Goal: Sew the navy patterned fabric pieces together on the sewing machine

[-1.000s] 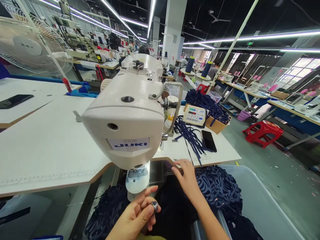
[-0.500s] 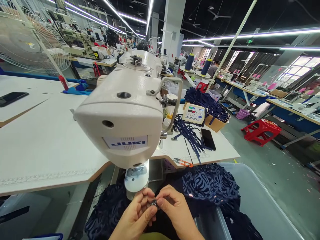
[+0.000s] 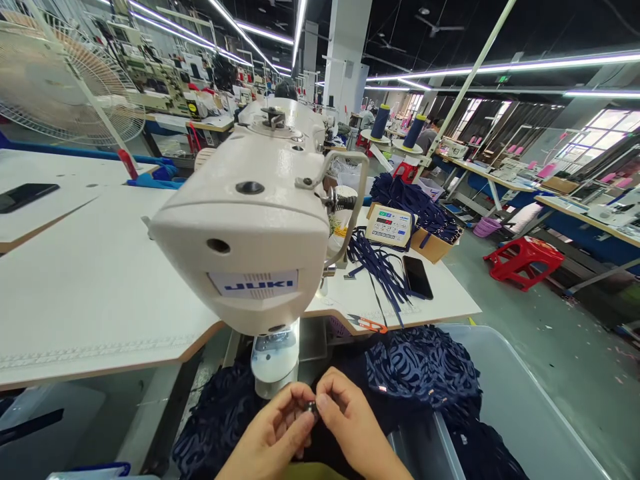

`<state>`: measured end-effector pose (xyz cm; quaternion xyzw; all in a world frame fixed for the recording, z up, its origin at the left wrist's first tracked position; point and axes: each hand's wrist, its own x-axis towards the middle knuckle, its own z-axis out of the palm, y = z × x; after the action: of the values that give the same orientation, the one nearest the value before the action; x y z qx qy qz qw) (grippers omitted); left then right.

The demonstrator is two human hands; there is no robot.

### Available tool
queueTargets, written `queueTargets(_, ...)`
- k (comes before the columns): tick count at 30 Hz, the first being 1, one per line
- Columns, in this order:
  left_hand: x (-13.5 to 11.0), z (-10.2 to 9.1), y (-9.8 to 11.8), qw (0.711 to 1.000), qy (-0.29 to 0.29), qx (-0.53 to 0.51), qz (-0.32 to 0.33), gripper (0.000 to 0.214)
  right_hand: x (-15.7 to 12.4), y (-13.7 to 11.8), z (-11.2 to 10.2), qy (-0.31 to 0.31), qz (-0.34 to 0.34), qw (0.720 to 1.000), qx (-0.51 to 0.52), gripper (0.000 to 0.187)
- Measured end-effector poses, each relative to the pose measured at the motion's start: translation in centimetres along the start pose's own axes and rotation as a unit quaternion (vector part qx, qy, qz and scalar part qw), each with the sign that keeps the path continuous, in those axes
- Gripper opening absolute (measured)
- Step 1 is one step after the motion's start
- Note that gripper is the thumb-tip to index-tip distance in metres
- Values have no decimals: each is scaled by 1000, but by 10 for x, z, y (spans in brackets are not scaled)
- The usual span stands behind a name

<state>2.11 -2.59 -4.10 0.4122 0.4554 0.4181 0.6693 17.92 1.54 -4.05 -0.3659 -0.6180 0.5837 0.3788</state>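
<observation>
Down at the front edge of a white table [image 3: 100, 287] on a strip-lit factory floor, the left hand [image 3: 273, 440] and right hand [image 3: 355, 433] both pinch a small metal part [image 3: 312, 407] at their fingertips, right under the bulky sewing machine [image 3: 250, 233], with navy lace fabric [image 3: 425, 363] heaped beneath and orange snips [image 3: 370, 325] and a phone [image 3: 417, 277] nearby.

Large hall under a dark ceiling [image 3: 550, 27] with long light strips [image 3: 500, 69]. White pillar [image 3: 345, 53] at the back, grey floor [image 3: 550, 360], red stool [image 3: 523, 257], windows [image 3: 607, 133] right, fan [image 3: 60, 80] left, white tabletop [image 3: 90, 280] in front
</observation>
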Motion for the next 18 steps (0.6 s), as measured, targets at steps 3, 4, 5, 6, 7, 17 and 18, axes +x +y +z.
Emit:
queueTargets(3,-2,-1,3,1000,-12,-22,-11,35,-2,-1,-4,-11,14,1000,-7,23)
queueTargets(4,-2,-1,3,999,-14,-44,-13,37,-2,-2,-5,-14,16,1000,-10,21)
queueTargets(5,-1,-1,2,997,-16,-68,-15,39,-3,-2,-6,-15,16,1000,-15,20)
queueTargets(6,0,-1,1,996,-16,-88,-16,41,-4,-3,-6,-16,14,1000,-20,19)
queueTargets(7,1,-1,-1,995,-17,-100,-19,42,-4,-4,-6,-16,13,999,-24,17)
queueTargets(17,1,3,-2,991,-14,-128,-29,39,-8,-8,-5,-24,20,999,-43,14)
queueTargets(18,1,3,-2,991,-13,-129,-29,38,-7,-9,-5,-24,20,999,-42,14)
